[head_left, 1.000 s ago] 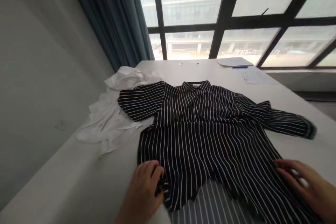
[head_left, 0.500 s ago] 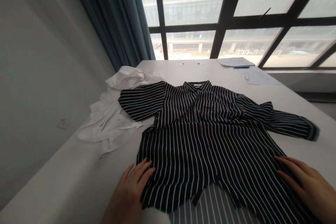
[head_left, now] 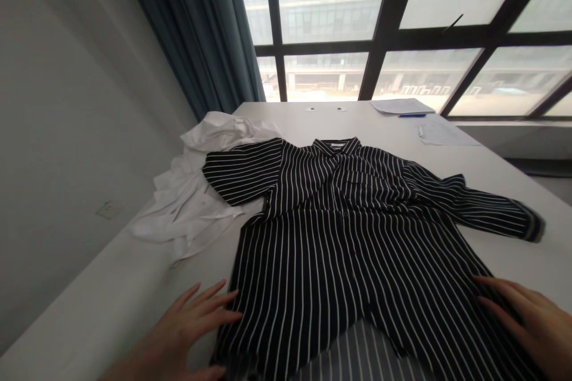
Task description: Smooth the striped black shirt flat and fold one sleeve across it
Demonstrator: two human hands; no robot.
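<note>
A black shirt with white stripes (head_left: 313,250) lies spread front side up, its collar pointing toward the window. The sleeve on the left sticks out flat; the one on the right is rumpled and bent. At the lower left edge of the shirt is my left hand (head_left: 187,324), fingers spread, fingertips at the cloth. My right hand (head_left: 531,315) rests with fingers stretched on the lower right edge. Between the front tails the greyer inside of the back panel shows. Part of each hand is cut off by the frame.
Crumpled white clothing (head_left: 192,196) lies on the white table (head_left: 111,303) to the left, partly under the striped sleeve. Papers (head_left: 402,106) and a blue pen (head_left: 412,115) lie at the far right. A wall, a curtain (head_left: 205,36) and windows border the table.
My left hand has shifted left and toward me, its fingers spreading wider, and the shirt's lower left side has stretched out that way. My right hand has moved slightly downward along the edge.
</note>
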